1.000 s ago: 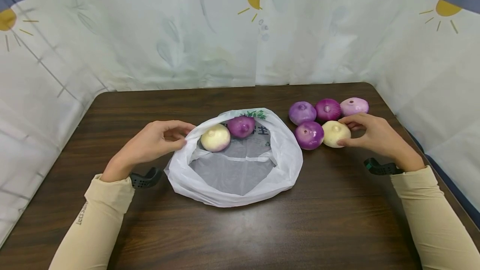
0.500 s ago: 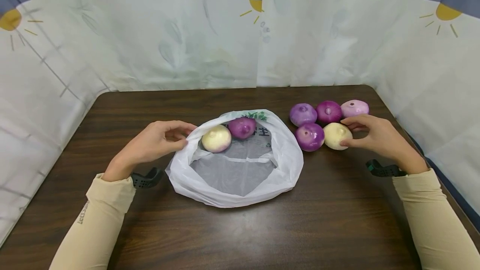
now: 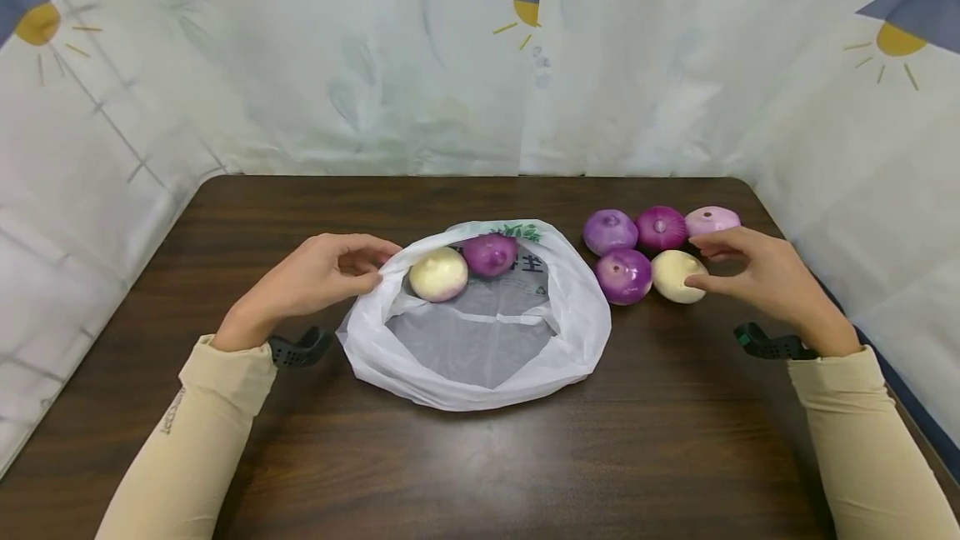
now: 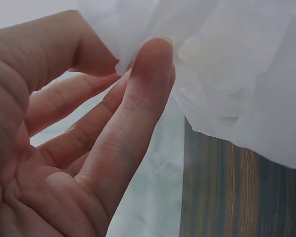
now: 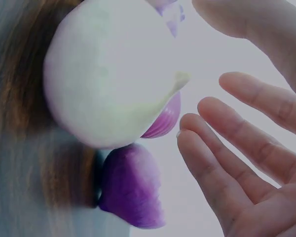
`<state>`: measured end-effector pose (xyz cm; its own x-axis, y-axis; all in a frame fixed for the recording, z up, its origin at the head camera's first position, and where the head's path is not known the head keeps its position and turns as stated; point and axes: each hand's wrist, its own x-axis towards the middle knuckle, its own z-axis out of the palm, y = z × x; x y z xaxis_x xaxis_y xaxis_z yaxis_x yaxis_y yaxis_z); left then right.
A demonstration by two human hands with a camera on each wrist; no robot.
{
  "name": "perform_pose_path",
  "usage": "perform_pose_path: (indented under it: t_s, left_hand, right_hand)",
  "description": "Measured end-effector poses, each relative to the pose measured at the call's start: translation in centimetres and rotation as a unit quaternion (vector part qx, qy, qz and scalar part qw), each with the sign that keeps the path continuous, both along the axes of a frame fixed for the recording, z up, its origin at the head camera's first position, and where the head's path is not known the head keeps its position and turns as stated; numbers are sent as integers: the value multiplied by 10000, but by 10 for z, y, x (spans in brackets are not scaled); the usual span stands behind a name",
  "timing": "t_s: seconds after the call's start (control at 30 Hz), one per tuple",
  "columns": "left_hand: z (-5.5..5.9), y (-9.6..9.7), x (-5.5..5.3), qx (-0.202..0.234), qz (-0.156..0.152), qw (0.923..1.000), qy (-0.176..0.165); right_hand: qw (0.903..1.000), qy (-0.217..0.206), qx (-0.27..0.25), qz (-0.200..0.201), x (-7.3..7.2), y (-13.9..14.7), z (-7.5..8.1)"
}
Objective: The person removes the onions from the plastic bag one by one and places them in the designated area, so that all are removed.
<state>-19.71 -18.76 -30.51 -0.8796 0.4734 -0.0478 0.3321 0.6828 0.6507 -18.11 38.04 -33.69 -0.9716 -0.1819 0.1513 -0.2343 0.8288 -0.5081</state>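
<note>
In the head view my left hand (image 3: 311, 277) pinches the left rim of a white plastic bag (image 3: 577, 307). The left wrist view shows the bag's thin edge between my thumb and finger. Inside the bag lie a pale onion (image 3: 437, 275) and a purple onion (image 3: 490, 255). On the right, my right hand (image 3: 765, 273) hovers beside another pale onion (image 3: 672, 277), thumb and fingers spread at its right side. From the right wrist, a gap shows between my fingertips and this onion (image 5: 98, 84).
Around that pale onion sit several purple onions: a glossy one (image 3: 623, 277) to its left, a lighter one (image 3: 611, 232), a deep purple one (image 3: 661, 228) and a pinkish one (image 3: 712, 219) behind. The dark wooden table (image 3: 480, 465) backs onto a patterned white curtain (image 3: 300, 65).
My right hand has drawn slightly right, its fingertips off the pale onion they were around. The head view has shifted a little. My left hand keeps its place on the bag.
</note>
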Motion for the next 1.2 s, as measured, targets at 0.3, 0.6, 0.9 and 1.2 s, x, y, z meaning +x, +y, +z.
perform_pose_path:
  t_s: [0.3, 0.6, 0.9, 1.2]
  left_hand:
    - [3, -2, 2, 107, -16, 9999, 7]
    - [6, -2, 3, 155, -38, 9999, 4]
    - [12, -2, 4, 191, -91, 9998, -7]
    - [13, -3, 5, 261, -152, 9995, 63]
  right_hand:
    - [9970, 625, -399, 236, 3, -22, 8]
    - [9935, 702, -697, 561, -1, -44, 17]
    - [9868, 1194, -320, 1048, -12, -74, 29]
    - [9785, 1453, -183, 1454, -19, -104, 36]
